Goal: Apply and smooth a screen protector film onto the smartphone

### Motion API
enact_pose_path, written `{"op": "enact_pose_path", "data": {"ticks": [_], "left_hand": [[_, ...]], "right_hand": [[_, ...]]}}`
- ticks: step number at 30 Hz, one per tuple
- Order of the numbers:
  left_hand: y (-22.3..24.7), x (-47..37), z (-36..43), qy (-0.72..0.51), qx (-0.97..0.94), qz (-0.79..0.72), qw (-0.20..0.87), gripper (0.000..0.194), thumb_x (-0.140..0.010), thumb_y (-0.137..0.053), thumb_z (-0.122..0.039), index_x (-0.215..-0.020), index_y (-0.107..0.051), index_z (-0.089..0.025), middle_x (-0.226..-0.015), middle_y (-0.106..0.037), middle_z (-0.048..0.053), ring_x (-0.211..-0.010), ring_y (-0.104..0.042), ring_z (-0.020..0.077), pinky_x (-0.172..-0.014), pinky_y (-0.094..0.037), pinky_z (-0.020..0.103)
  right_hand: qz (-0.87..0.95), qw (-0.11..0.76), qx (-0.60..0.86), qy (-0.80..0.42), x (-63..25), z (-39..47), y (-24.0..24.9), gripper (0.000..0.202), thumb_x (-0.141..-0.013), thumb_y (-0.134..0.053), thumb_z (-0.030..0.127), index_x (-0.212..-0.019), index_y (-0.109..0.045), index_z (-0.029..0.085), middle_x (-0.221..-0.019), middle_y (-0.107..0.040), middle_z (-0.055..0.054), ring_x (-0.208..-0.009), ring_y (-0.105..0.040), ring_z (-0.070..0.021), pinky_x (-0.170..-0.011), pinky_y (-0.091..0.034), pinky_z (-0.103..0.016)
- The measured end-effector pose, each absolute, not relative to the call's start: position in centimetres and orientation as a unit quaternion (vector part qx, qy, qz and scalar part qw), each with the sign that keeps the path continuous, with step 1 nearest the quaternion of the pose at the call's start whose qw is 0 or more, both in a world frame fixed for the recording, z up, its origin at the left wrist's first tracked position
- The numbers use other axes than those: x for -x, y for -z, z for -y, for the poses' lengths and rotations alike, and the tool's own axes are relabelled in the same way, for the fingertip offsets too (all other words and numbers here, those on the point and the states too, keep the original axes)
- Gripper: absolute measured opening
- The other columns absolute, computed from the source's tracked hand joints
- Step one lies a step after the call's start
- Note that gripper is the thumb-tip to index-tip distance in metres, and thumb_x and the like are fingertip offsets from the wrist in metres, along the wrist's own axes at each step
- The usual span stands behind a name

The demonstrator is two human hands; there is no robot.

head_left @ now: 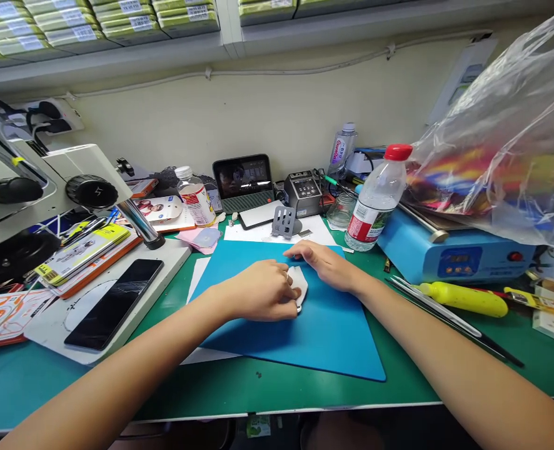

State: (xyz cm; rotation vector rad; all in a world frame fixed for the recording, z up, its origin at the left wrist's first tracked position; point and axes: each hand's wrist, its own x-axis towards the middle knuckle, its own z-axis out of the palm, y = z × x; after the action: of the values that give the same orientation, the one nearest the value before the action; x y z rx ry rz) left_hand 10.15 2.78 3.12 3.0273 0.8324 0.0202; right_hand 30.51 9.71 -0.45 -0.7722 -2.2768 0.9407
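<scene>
A small white cloth or pad [298, 284] lies at the middle of the blue mat [324, 337]. My left hand [265, 290] is closed on the white pad, its fingers curled and pressed down at the pad's left and lower edge. What lies under those fingers is hidden, apart from a small shiny edge below the pad. Just beyond the pad, to the right, my right hand [321, 262] rests with its side on the mat, fingers loosely bent and apart, holding nothing visible.
A red-capped bottle [375, 200] stands behind my right forearm. Tweezers [455, 322] and a yellow tube [467, 300] lie at right, before a blue machine [450, 256]. A phone [115, 303] and microscope stand [141, 225] are left. A small screen [242, 178] stands behind.
</scene>
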Motion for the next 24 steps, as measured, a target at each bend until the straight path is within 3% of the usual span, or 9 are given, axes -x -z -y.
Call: {"op": "enact_pose_path", "data": {"ticks": [11, 18, 24], "left_hand": [[-3.3, -2.9, -0.4, -0.034, -0.944, -0.326, 0.032, 0.041, -0.101, -0.046, -0.025, -0.064, -0.062, -0.02, -0.055, -0.057, 0.004, -0.066, -0.052, 0.0196, -0.063, -0.032, 0.036], [-3.9, 0.8, 1.2, 0.006, -0.927, -0.371, 0.048, 0.035, -0.102, -0.046, -0.024, -0.073, -0.065, -0.02, -0.064, -0.067, 0.003, -0.072, -0.054, 0.0196, -0.069, -0.037, 0.033], [-3.9, 0.5, 1.2, 0.01, -0.927, -0.371, 0.052, 0.042, -0.103, -0.042, -0.024, -0.068, -0.062, -0.019, -0.064, -0.068, 0.003, -0.071, -0.054, 0.0185, -0.068, -0.037, 0.033]], "right_hand": [[0.843, 0.264, 0.297, -0.362, -31.0, -10.5, 0.9, 0.083, -0.092, -0.02, 0.081, -0.117, -0.073, 0.022, -0.117, -0.07, -0.013, -0.103, -0.065, -0.0257, -0.09, -0.053, -0.043], [0.842, 0.264, 0.309, -0.356, -30.8, -10.8, 0.8, 0.086, -0.09, -0.017, 0.083, -0.117, -0.074, 0.023, -0.116, -0.071, -0.012, -0.102, -0.065, -0.0254, -0.087, -0.053, -0.041], [0.843, 0.267, 0.309, -0.35, -30.6, -10.6, 0.8, 0.086, -0.091, -0.017, 0.082, -0.116, -0.074, 0.023, -0.115, -0.071, -0.012, -0.103, -0.065, -0.0261, -0.091, -0.052, -0.044]]}}
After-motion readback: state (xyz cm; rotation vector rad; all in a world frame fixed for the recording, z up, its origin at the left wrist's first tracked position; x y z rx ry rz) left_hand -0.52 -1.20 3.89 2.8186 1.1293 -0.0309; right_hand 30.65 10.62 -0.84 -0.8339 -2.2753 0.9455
